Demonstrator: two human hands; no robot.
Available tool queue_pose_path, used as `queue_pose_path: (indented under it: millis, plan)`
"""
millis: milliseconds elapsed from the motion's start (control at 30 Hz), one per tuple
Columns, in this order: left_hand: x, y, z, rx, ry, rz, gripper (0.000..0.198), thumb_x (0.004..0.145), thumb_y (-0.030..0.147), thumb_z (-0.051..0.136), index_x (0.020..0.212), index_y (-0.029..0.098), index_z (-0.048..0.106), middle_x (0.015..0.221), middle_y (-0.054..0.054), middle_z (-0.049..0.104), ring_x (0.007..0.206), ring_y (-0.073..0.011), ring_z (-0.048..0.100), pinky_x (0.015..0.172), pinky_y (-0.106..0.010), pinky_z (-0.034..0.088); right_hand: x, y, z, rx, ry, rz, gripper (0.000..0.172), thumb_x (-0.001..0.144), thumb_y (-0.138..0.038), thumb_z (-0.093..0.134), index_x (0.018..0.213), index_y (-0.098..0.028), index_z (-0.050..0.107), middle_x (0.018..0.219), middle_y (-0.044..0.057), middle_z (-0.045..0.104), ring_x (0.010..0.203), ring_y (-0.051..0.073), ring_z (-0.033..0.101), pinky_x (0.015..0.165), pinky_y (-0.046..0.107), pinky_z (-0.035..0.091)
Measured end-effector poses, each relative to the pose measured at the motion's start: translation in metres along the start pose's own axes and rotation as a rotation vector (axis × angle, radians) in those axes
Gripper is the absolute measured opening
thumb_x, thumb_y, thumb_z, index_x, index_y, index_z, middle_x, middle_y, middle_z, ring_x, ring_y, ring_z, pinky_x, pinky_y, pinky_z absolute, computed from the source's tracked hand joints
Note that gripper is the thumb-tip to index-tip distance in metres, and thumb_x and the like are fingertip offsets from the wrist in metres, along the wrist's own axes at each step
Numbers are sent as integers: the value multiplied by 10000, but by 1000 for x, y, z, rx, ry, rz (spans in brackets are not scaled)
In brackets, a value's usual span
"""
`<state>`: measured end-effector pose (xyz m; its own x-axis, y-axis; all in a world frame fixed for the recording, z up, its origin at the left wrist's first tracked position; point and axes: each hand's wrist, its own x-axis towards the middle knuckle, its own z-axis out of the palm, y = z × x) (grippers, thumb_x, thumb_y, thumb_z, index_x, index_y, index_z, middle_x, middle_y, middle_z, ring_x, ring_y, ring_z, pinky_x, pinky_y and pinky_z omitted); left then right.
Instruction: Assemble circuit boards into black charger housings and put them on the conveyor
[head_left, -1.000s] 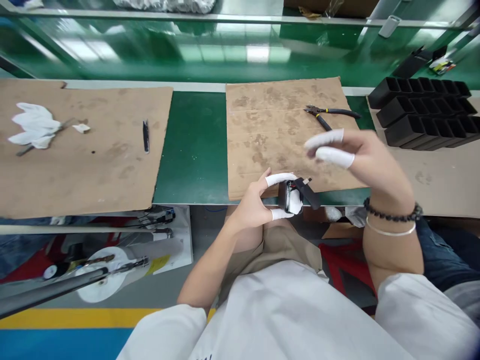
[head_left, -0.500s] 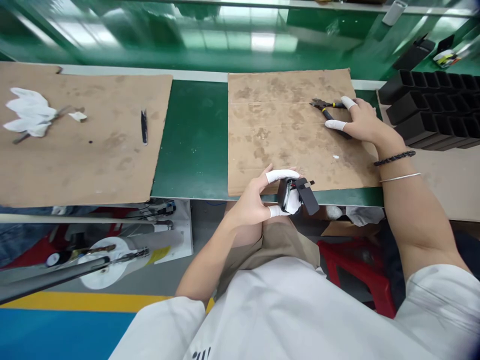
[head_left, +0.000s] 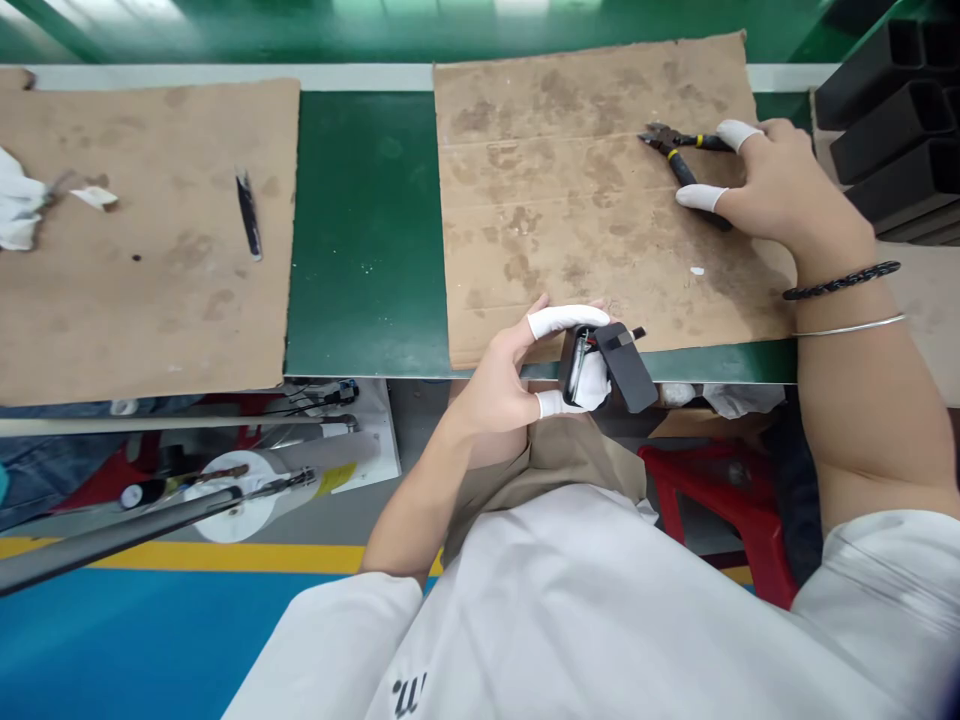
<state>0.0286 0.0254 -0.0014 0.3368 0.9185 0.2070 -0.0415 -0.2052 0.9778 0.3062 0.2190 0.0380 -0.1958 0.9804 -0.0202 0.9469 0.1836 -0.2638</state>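
My left hand (head_left: 499, 385), with white finger cots on thumb and forefinger, grips a small black plastic case (head_left: 571, 365) at the table's front edge. The case stands open toward the right, showing thin wires and a white wad (head_left: 592, 380) inside. A flat black cover (head_left: 628, 368) hangs tilted at its right side. On the cardboard, my right hand (head_left: 780, 185) has its white-covered fingertips on the two spread handles of a pair of cutting pliers (head_left: 679, 160). The jaws point left; the palm side of this hand is hidden.
Stacked black rectangular tubes (head_left: 896, 130) stand at the right. Black tweezers (head_left: 249, 217) and crumpled white material (head_left: 19, 205) lie on the left cardboard (head_left: 187, 320). A white scrap (head_left: 697, 271) lies near the pliers. Below the table are a red stool (head_left: 739, 510) and a white cylinder (head_left: 247, 500).
The view has tilted down and come closer, so the table sits higher in the picture. Both hands keep their places, the left on the case, the right at the pliers' handles.
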Motion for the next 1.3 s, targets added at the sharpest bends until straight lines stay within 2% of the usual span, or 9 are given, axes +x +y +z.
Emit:
queue_pose_path:
  millis: [100, 233, 367, 567, 733, 1033, 1133, 1200, 1300]
  plan:
    - [0, 1, 0, -26, 9, -5, 577, 758, 280, 918, 1288, 318, 692, 1434, -19, 714, 1422, -338, 622, 1303, -555, 420, -2, -1, 0, 2, -13, 22, 745, 969, -478, 716, 1608, -200, 454, 1628, 256, 421, 1574, 469, 334, 1278, 642, 286]
    - [0, 3, 0, -40, 17, 7, 563, 758, 302, 924, 1273, 325, 700, 1410, 13, 724, 1381, -334, 655, 1365, -580, 303, -4, -4, 0, -22, -47, 45, 786, 996, -482, 681, 1641, -144, 388, 1644, 272, 376, 1587, 461, 304, 1304, 588, 263]
    - [1, 5, 1, -23, 23, -20, 497, 797, 405, 890, 1251, 314, 708, 1402, 15, 723, 1404, -344, 636, 1339, -589, 356, -5, -6, 0, -30, -57, 41, 796, 996, -467, 689, 1645, -135, 370, 1651, 268, 366, 1595, 434, 297, 1313, 568, 248]
    - [1, 5, 2, -8, 35, -5, 468, 801, 408, 879, 1229, 318, 713, 1318, 25, 758, 1462, -342, 582, 1385, -587, 237, -3, -8, -3, -37, -76, 63, 835, 977, -400, 735, 1655, -107, 346, 1655, 292, 338, 1604, 445, 269, 1320, 538, 222]
    - [1, 5, 2, -24, 56, 1, 469, 785, 371, 890, 1221, 311, 727, 1287, 10, 771, 1444, -352, 598, 1389, -580, 210, -3, -8, -4, -40, -79, 67, 835, 987, -418, 716, 1662, -112, 333, 1668, 276, 324, 1614, 432, 255, 1325, 512, 218]
    - [-1, 7, 3, -41, 56, -24, 531, 771, 383, 915, 1252, 290, 708, 1363, -37, 745, 1457, -354, 585, 1351, -559, 332, -4, -10, -2, -34, -77, 68, 823, 987, -416, 716, 1659, -119, 346, 1670, 277, 331, 1612, 434, 264, 1326, 537, 233]
    - [-1, 2, 3, -41, 66, -19, 568, 766, 405, 911, 1275, 274, 695, 1372, -64, 738, 1445, -372, 593, 1287, -550, 436, -3, -7, -3, -27, -57, 60, 811, 996, -462, 690, 1659, -139, 355, 1670, 266, 350, 1608, 433, 282, 1316, 557, 253]
    - [0, -5, 4, -52, 114, -8, 642, 733, 466, 925, 1291, 261, 681, 1387, -83, 723, 1418, -384, 614, 1218, -531, 514, -2, -4, -1, -23, -41, 46, 803, 986, -471, 700, 1649, -148, 382, 1658, 270, 371, 1596, 445, 305, 1304, 581, 269]
    - [4, -15, 4, -128, 221, -17, 819, 632, 606, 950, 1307, 253, 651, 1366, -100, 723, 1364, -406, 652, 1179, -548, 540, 1, 0, 2, -10, 2, 30, 792, 949, -471, 748, 1616, -169, 446, 1636, 268, 420, 1575, 455, 345, 1288, 607, 290]
